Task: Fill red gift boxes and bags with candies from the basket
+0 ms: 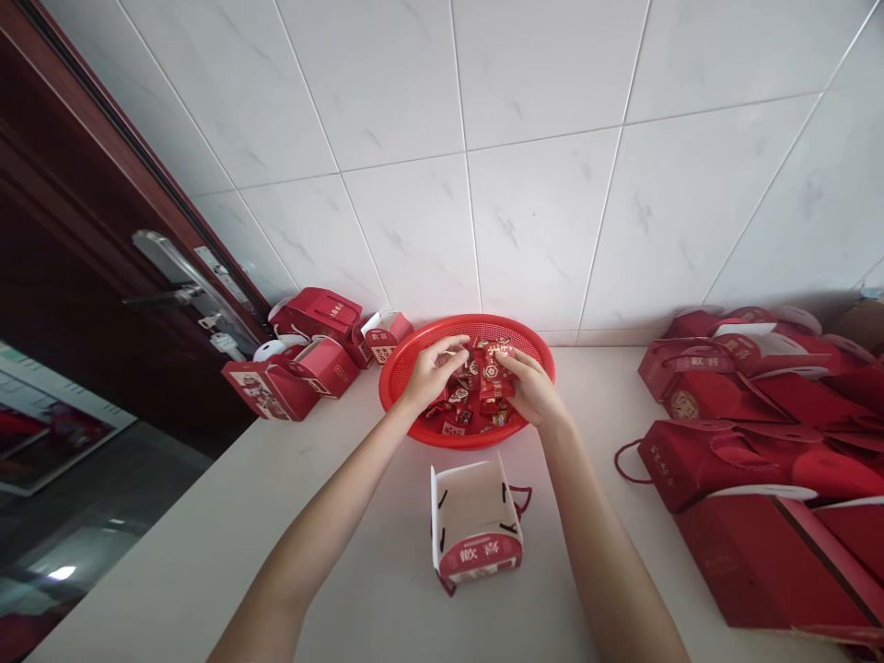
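Both hands are over a red plastic basket that holds several small wrapped sweets. My right hand, at the basket's right side, grips a red packet with gold and white print. My left hand is over the basket's left half, thumb and fingers curled together; whatever may be between the fingertips is too small to make out. Between my forearms stands an open red gift box with a white inside and dark red cord. No contents show in it, and neither hand touches it.
Several closed red gift boxes stand at the table's left back corner. Many more red boxes are packed along the right side. A tiled wall rises behind the white table. A dark door with a handle is on the left.
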Motion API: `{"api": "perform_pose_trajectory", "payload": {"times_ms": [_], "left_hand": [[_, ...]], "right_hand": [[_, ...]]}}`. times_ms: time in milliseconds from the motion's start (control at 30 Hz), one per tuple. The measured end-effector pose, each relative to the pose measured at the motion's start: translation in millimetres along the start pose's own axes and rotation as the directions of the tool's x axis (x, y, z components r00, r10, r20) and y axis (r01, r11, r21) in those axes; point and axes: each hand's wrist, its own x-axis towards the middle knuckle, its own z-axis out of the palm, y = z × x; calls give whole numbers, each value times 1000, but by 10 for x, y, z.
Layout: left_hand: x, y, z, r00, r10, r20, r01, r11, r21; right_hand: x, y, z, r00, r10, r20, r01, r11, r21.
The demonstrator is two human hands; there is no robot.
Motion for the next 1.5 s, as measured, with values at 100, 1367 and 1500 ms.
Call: {"api": "perform_pose_trajectory", "payload": {"times_ms": [100, 1367, 1500], "left_hand": [[7, -3, -21, 1000, -11, -4, 10, 1000, -29], [299, -353, -501, 764, -539, 356, -63, 485, 872], [285, -353, -499, 746, -541, 390, -42, 546, 837]], "right_hand": [[8, -14, -18, 1000, -1, 3, 1, 1000, 31], [41, -150, -28, 988, 95, -123, -34, 903, 429], [31, -164, -11, 983, 109, -148, -30, 889, 456]]}}
